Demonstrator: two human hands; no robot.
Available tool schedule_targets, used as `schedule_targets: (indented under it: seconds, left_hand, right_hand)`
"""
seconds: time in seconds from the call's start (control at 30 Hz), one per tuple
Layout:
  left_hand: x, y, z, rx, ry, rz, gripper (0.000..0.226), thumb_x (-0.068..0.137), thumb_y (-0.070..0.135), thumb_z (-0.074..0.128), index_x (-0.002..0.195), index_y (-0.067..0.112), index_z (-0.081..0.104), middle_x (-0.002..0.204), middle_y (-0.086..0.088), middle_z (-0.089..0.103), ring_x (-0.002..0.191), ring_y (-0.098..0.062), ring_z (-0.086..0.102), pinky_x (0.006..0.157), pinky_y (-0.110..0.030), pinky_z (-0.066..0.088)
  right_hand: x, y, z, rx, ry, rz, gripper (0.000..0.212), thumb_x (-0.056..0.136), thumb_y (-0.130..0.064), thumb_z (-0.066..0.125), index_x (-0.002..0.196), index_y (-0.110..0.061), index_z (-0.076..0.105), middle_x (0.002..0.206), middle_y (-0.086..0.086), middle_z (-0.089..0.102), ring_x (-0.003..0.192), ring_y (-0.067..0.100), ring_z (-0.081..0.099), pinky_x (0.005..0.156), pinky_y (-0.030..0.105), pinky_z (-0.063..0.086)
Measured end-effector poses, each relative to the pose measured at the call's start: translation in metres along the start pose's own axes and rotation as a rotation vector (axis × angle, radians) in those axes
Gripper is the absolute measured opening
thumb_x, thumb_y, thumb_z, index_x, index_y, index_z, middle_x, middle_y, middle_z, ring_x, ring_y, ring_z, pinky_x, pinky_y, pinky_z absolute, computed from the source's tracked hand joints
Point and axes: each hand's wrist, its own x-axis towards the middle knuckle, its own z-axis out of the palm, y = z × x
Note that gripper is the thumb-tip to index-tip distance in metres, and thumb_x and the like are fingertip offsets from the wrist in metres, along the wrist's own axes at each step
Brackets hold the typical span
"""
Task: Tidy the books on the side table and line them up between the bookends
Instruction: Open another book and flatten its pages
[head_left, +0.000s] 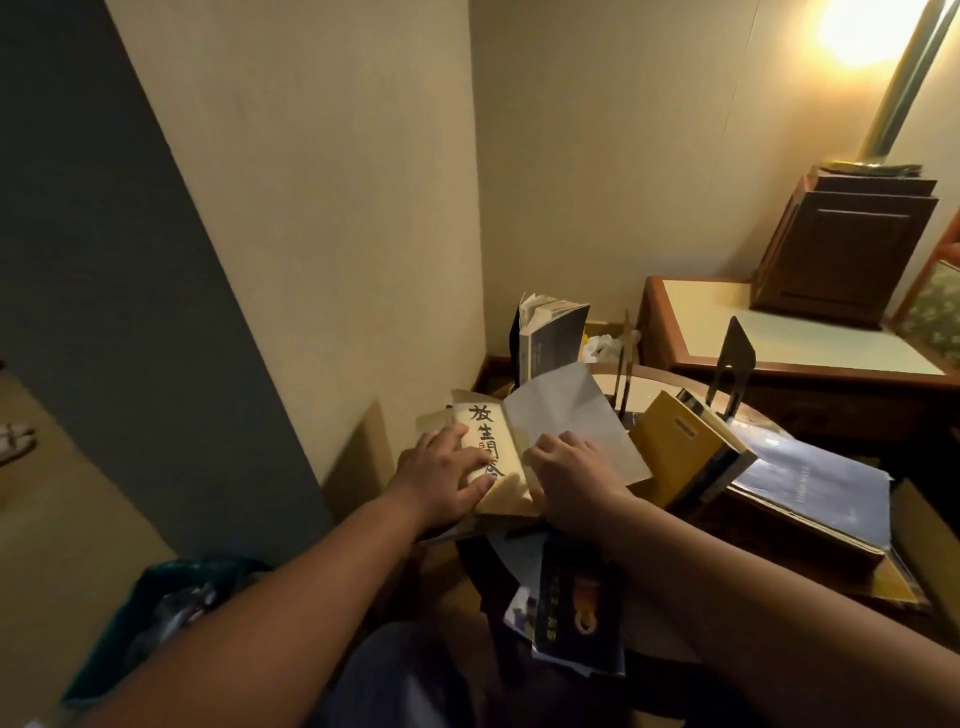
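Plainly, the work was unfinished: no book stood between bookends.

Hands: two. The left hand (447, 475) lay flat, fingers spread, on the tan booklet (485, 452) at frame centre. The right hand (571, 473), just beside it, had its fingers curled over the lower corner of a white sheet (563, 413).

Count on the side table (641, 384):
- Books, at least five: the booklet; an upright book (553, 340) above centre, pages fanned; a yellow book (675, 447) leaning right of centre; a blue volume (810, 488) lying flat at the right; a dark book (576, 605) at lower centre.
- Bookends: one dark bookend (735, 358) certain; a thin upright strip (625, 358) might have been a second, seen edge-on.

Hazards, in my judgement:
- The dark book appeared to overhang the table's near edge under the right forearm; a nudge could drop it.
- The upright book looked unsupported and could topple.
- The sheet could crease under the curled fingers.
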Motion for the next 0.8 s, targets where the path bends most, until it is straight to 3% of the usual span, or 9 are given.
schedule_targets:
  seconds: [0.13,0.23,0.43,0.57,0.7,0.8]
  left_hand:
    - [-0.002,-0.009,-0.001,-0.094,0.019,-0.032,0.036,0.098,0.040,0.047,0.132,0.037,0.057,0.153,0.003,0.036,0.137,-0.025,0.033,0.107,-0.044,0.037]
    - [-0.004,-0.016,-0.002,-0.174,0.058,-0.047,0.042,0.094,0.032,0.053,0.136,0.027,0.052,0.150,0.001,0.042,0.136,-0.023,0.037,0.109,-0.042,0.037]
    - [-0.010,-0.022,-0.006,-0.436,0.232,-0.059,0.042,0.089,0.008,0.061,0.129,0.020,0.062,0.135,0.000,0.059,0.127,-0.016,0.052,0.108,-0.038,0.045]
    - [-0.010,-0.020,-0.008,-0.470,0.211,-0.125,0.041,0.089,0.014,0.067,0.128,0.024,0.064,0.133,-0.003,0.062,0.124,-0.019,0.056,0.098,-0.025,0.047]
    - [-0.009,-0.020,-0.010,-0.480,0.206,-0.133,0.041,0.089,0.011,0.067,0.127,0.026,0.064,0.133,-0.003,0.062,0.125,-0.018,0.055,0.094,-0.022,0.045]
    - [-0.006,-0.017,-0.012,-0.429,0.205,-0.092,0.040,0.090,0.016,0.068,0.129,0.022,0.062,0.132,-0.001,0.062,0.124,-0.015,0.055,0.094,-0.016,0.042]
  right_hand:
    - [0.009,-0.021,0.001,0.136,-0.072,-0.063,0.042,0.097,-0.029,0.060,0.138,-0.025,0.055,0.133,0.001,0.057,0.116,0.023,0.056,0.099,0.038,0.048]
    - [0.014,-0.028,0.000,0.255,-0.070,-0.032,0.038,0.102,-0.037,0.049,0.136,-0.024,0.057,0.127,0.004,0.058,0.111,0.024,0.058,0.094,0.041,0.051]
    - [0.029,-0.037,-0.003,0.245,-0.067,0.023,0.053,0.093,-0.061,0.054,0.125,-0.020,0.063,0.116,0.004,0.058,0.097,0.021,0.059,0.082,0.040,0.056]
    - [0.031,-0.042,-0.004,0.205,-0.042,0.051,0.063,0.084,-0.072,0.057,0.121,-0.021,0.063,0.114,0.001,0.056,0.091,0.018,0.057,0.075,0.035,0.056]
    - [0.030,-0.048,-0.005,0.272,0.002,0.097,0.061,0.083,-0.055,0.068,0.130,-0.018,0.054,0.123,0.002,0.055,0.097,0.017,0.058,0.074,0.029,0.058]
    - [0.028,-0.048,-0.010,0.361,0.117,0.162,0.052,0.086,-0.040,0.072,0.128,-0.018,0.051,0.123,0.000,0.052,0.102,0.017,0.058,0.063,0.019,0.051]
